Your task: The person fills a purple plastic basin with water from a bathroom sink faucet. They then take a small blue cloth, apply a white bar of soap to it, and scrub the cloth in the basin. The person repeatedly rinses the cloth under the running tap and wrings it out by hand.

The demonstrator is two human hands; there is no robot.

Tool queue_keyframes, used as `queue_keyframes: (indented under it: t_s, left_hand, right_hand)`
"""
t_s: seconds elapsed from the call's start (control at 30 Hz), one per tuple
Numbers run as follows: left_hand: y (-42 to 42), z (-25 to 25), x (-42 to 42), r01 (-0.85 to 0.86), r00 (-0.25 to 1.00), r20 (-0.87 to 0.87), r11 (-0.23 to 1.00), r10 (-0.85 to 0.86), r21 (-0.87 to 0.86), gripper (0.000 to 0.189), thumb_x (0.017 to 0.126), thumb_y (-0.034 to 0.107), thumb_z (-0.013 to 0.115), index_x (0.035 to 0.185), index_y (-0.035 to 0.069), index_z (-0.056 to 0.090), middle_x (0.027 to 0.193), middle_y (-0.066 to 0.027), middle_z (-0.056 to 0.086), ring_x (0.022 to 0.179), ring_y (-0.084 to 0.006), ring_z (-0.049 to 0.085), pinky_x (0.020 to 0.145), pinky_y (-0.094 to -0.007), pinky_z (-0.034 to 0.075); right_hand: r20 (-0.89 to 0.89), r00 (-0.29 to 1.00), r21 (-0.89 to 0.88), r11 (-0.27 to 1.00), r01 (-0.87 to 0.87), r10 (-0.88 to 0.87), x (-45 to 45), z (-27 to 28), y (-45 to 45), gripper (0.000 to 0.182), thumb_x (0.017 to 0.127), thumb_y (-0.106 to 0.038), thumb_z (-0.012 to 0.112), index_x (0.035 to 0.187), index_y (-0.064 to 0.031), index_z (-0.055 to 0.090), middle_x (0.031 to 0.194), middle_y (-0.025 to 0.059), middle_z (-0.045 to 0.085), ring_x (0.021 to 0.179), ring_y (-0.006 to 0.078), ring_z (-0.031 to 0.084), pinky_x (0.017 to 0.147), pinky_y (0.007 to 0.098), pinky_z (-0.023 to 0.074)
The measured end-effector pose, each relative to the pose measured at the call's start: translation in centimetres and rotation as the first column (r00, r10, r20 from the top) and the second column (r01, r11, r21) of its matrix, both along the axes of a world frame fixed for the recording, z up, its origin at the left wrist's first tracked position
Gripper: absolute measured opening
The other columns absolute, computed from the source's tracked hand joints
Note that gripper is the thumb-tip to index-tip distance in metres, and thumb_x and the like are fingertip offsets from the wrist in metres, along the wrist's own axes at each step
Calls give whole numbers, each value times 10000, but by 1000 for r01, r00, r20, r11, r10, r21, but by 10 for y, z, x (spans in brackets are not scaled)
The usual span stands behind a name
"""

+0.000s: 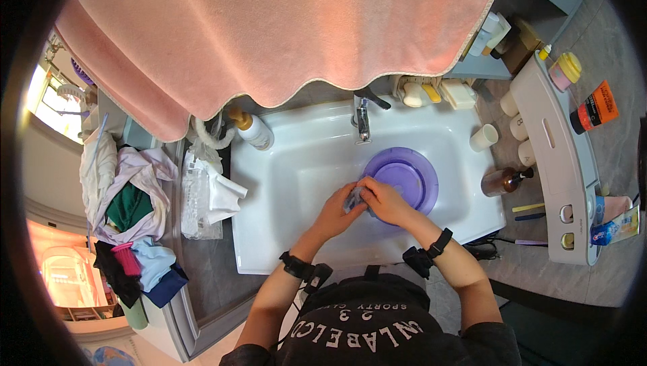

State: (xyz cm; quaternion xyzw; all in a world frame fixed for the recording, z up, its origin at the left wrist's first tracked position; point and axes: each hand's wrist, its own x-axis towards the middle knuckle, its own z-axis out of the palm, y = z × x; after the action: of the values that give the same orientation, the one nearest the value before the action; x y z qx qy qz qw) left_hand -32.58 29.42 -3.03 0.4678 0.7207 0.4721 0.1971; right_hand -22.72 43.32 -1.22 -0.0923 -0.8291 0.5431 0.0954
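Both of my hands meet over a white sink (298,174), around a small greyish-blue cloth-like item (353,200) that my fingers largely cover. My left hand (337,208) grips it from the left, and my right hand (386,201) closes on it from the other side. Just beneath and behind my right hand sits a purple plastic basin (427,179) in the sink. Its lower left part is hidden by that hand. Above the basin, a chrome faucet (362,121) with a dark lever stands at the sink's back edge.
A pump bottle (257,133) stands at the sink's back left corner, and a brown pump bottle (498,182) at the right. A white cup (484,137) is on the right rim. A pink towel (283,22) hangs in front. Tissues (222,191) and piled clothes (131,204) lie left.
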Motion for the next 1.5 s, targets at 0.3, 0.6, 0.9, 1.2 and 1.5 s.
queue_keyframes:
  t_s: [0.3,0.6,0.9,1.2,1.5]
  left_hand:
    - [23,17,-22,116,945,320,985,-71,-125,198,856,70,430,1022,19,525,821,-65,547,742,-124,505,657,-255,424]
    - [34,1,-26,-99,880,459,992,124,-77,180,865,109,441,999,22,523,821,-34,542,736,-105,497,665,-234,418]
    - [62,39,18,194,794,562,973,-232,128,239,859,84,487,1076,-3,537,922,-44,569,850,-112,522,807,-263,428]
    - [52,-172,18,-321,704,413,778,578,-540,386,827,185,544,1114,-58,459,949,-130,582,843,-191,576,724,-285,468]
    - [49,-202,21,-197,720,512,846,468,-496,294,795,196,559,923,-56,477,781,-167,571,668,-228,596,542,-330,470]
  right_hand:
    - [173,984,-79,995,64,-49,28,-44,6,218,851,-171,534,1001,-17,496,881,170,573,770,285,570,671,348,438]
    - [209,964,-441,864,243,-164,44,-67,20,332,853,-159,543,1157,-58,453,950,95,562,915,189,540,759,276,433]
    - [110,930,-427,829,362,-350,34,6,30,336,861,-118,522,1178,-60,426,925,38,547,829,105,512,709,239,432]
    - [260,803,266,839,475,-537,82,-139,79,208,785,-30,528,993,-25,535,941,165,567,852,261,557,737,349,438]
    - [649,759,359,859,-366,52,62,-198,70,483,721,-170,642,1186,-173,513,1334,162,341,1203,313,366,965,430,348]
